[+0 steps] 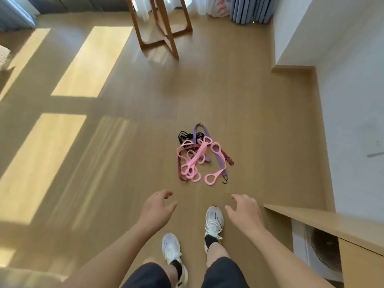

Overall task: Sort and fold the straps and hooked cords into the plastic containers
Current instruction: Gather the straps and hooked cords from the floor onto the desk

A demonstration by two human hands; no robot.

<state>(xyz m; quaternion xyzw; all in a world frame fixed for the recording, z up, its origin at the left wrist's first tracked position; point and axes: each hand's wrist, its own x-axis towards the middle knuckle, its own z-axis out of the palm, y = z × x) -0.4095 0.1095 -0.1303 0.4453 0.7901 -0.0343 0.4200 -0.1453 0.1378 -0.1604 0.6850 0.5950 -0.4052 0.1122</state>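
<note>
A tangled pile lies on the wooden floor ahead of my feet. It holds pink looped straps (195, 161), a purple flat strap (202, 129), dark red cords (227, 159) and black hooked cords (184, 136); one black hook (225, 180) pokes out at the near right. My left hand (156, 208) hovers below the pile with relaxed, slightly curled fingers and holds nothing. My right hand (244, 210) hangs the same way to the right, also holding nothing. Both hands are apart from the pile. No plastic container is in view.
A wooden table base (164, 34) stands at the back. A white wall (342, 100) runs along the right, with a wooden counter (324, 221) over a round-door appliance (326, 248) at the near right. A plastic bag (220, 7) and blue curtain are at the far back.
</note>
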